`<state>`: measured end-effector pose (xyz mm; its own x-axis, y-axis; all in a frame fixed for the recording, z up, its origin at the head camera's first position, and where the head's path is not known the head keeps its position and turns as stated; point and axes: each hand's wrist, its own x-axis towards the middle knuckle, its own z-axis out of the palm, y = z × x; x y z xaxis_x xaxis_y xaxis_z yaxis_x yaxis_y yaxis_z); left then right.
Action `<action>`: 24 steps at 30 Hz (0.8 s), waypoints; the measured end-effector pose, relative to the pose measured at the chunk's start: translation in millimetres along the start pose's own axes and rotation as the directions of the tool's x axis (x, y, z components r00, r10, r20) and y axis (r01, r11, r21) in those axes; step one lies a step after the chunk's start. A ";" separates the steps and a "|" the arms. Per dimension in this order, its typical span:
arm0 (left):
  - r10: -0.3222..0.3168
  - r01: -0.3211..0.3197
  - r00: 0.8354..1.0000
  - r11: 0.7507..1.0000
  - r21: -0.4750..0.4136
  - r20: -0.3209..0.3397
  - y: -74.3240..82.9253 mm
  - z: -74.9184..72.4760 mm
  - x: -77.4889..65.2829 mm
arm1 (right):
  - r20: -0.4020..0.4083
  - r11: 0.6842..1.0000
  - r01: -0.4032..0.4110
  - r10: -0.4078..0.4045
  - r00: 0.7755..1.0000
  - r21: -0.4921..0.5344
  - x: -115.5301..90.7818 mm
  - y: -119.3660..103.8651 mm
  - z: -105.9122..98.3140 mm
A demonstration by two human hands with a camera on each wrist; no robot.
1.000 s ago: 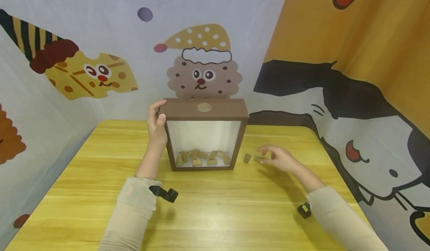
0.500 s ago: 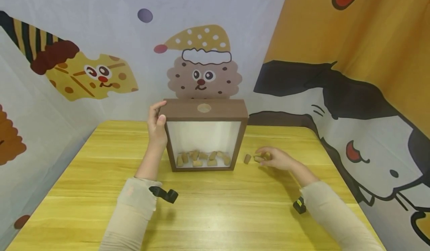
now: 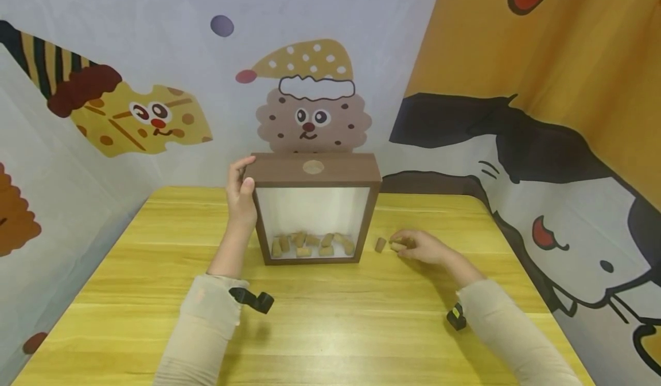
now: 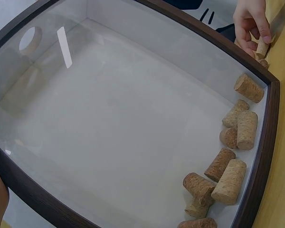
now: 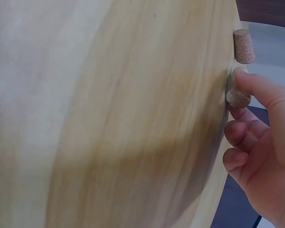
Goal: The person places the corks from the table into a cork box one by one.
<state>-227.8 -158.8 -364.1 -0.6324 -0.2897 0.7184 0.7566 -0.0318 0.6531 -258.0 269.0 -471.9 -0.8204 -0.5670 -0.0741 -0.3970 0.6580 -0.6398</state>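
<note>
A brown-framed shadow box (image 3: 312,225) with a clear front and a round hole (image 3: 313,167) in its top stands upright on the table. Several cork stoppers (image 4: 229,182) lie along its bottom inside. My left hand (image 3: 240,197) grips its upper left corner, thumb on the front edge and fingers reaching over the top. To the right of the box, my right hand (image 3: 426,247) pinches a cork stopper (image 5: 238,98) low over the table between thumb and fingers. Another loose cork stopper (image 3: 380,244) lies between that hand and the box.
The wood-grain table (image 3: 320,328) extends toward me in front of the box. Behind it hangs a cartoon-printed cloth (image 3: 170,24), close to the back of the box. Black camera mounts (image 3: 253,300) are strapped at both wrists.
My right hand has lowered and come slightly left, its thumb and fingers closing on a cork stopper. The left hand and the box have stayed put.
</note>
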 end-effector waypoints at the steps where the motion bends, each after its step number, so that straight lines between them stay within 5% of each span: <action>1: 0.002 -0.002 1.000 1.000 0.000 0.000 -0.7 -0.3 -0.3 | -0.003 1.000 0.002 -0.002 1.000 0.002 -0.6 -0.1 0.3; 14: 0.018 -0.018 1.000 1.000 -0.008 -0.002 -4.1 -1.2 0.5 | -0.130 0.999 0.048 -0.045 0.991 0.015 -11.1 -14.2 -4.6; 24: -0.020 0.020 1.000 1.000 -0.013 0.005 -1.2 -1.4 -0.8 | -0.238 0.992 0.059 -0.031 0.971 0.111 -23.9 -53.9 -18.5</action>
<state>-228.0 -159.8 -365.8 -0.6484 -0.2846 0.7061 0.7455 -0.0498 0.6646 -224.6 256.3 -421.4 -0.8822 -0.4526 0.1301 -0.3964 0.5645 -0.7241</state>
